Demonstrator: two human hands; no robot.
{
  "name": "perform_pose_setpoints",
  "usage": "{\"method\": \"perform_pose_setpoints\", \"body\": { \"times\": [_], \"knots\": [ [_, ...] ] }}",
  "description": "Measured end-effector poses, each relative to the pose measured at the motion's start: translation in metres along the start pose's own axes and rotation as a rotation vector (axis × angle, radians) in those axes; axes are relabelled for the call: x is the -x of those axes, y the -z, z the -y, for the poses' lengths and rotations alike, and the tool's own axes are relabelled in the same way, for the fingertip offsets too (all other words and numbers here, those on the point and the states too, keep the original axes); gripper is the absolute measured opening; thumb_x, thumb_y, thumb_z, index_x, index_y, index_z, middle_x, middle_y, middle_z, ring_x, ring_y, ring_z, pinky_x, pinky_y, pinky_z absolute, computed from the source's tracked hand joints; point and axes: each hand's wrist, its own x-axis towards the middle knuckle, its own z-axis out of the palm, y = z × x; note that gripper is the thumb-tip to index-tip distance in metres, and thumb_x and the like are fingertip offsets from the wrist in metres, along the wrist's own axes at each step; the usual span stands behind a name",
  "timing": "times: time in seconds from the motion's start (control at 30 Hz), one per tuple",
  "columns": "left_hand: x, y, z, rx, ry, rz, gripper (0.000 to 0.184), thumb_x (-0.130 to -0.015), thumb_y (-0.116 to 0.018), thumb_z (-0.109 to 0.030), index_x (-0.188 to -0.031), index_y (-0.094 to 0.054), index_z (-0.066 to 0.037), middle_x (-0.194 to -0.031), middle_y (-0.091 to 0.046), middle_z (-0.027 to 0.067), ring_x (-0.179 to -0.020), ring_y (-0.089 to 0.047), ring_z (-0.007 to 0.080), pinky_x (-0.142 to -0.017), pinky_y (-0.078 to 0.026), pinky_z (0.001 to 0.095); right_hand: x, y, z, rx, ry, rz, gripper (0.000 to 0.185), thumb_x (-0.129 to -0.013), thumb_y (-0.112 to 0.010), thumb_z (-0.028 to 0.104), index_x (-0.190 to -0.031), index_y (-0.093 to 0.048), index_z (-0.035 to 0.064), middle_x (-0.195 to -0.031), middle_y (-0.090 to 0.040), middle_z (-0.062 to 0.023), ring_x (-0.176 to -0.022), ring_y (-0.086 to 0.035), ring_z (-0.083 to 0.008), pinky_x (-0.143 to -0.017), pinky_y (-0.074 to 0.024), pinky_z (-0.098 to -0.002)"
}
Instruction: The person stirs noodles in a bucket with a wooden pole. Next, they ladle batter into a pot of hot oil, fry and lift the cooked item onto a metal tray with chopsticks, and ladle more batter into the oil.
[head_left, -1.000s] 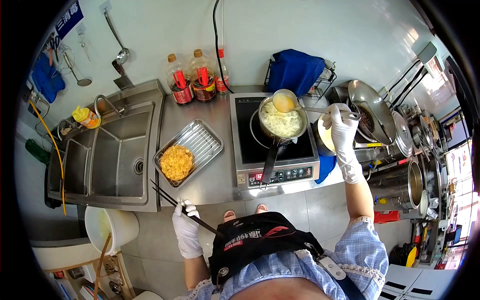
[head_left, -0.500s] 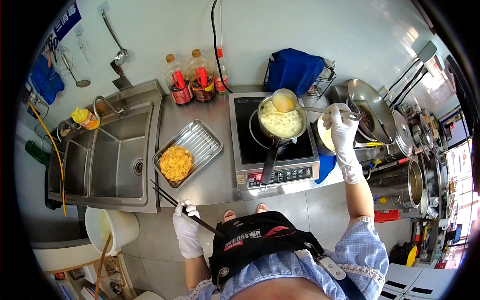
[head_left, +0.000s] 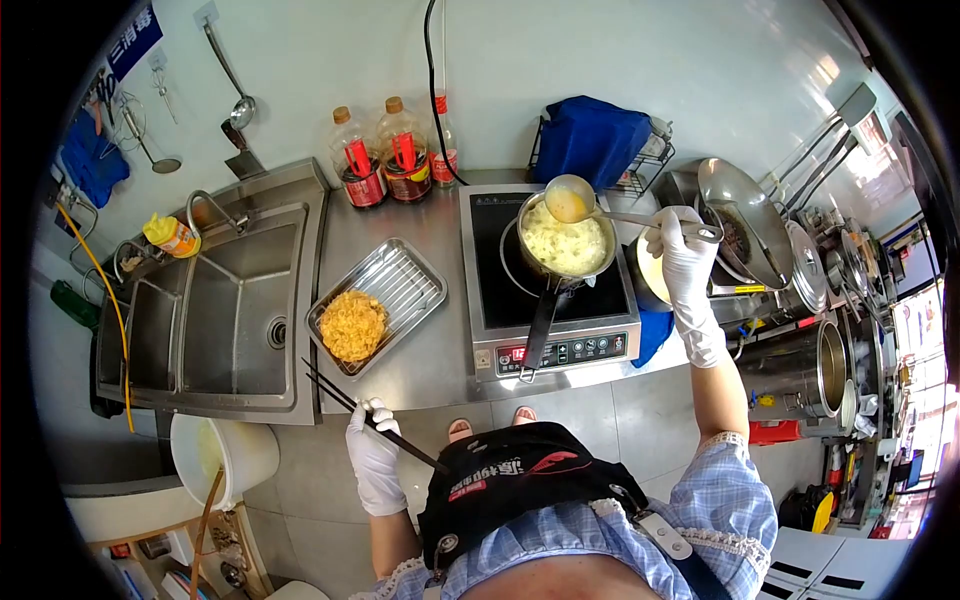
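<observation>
My right hand [head_left: 685, 260], in a white glove, is closed round the handle of a ladle [head_left: 570, 200]. Its bowl holds yellowish liquid and hangs over the back of a saucepan [head_left: 550, 277]. Pale yellow food [head_left: 568, 243] bubbles in the pan, which stands on an induction cooker [head_left: 490, 290]. My gloved left hand [head_left: 374, 455] grips a pair of long dark chopsticks [head_left: 335, 392] in front of the counter edge, tips pointing up and left. Just beyond those tips, a golden fried cake [head_left: 353, 326] lies in a metal tray [head_left: 412, 268] with a wire rack.
A double sink [head_left: 240, 320] is at the left, with a white bucket [head_left: 250, 465] below it. Sauce bottles [head_left: 405, 160] stand behind the tray. Right of the cooker are a pale-filled container [head_left: 650, 268], a wok [head_left: 740, 215] and a tall steel pot [head_left: 800, 365].
The pan's contents look yellower and more foamy, with less of the pale white surface. Both hands, the ladle and the chopsticks stay almost in place.
</observation>
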Motion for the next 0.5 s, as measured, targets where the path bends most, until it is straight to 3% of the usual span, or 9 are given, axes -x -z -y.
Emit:
{"method": "perform_pose_setpoints", "body": {
  "times": [0.5],
  "knots": [
    [-0.0026, -0.0049, 0.0024, -0.024, -0.006, -0.010, 0.016, -0.093, -0.043, -0.016, -0.080, -0.047, -0.006, -0.081, -0.046, 0.0017, -0.063, -0.041, 0.0108, -0.051, -0.038, 0.0209, 0.0007, 0.0007, 0.0015, 0.024, 0.017, 0.012, 0.017, -0.088, -0.054, 0.016, -0.080, -0.059, 0.0012, -0.062, -0.059, -0.0037, -0.050, -0.052, -0.0069, -0.047, -0.0406, -0.0189]
  ]
}}
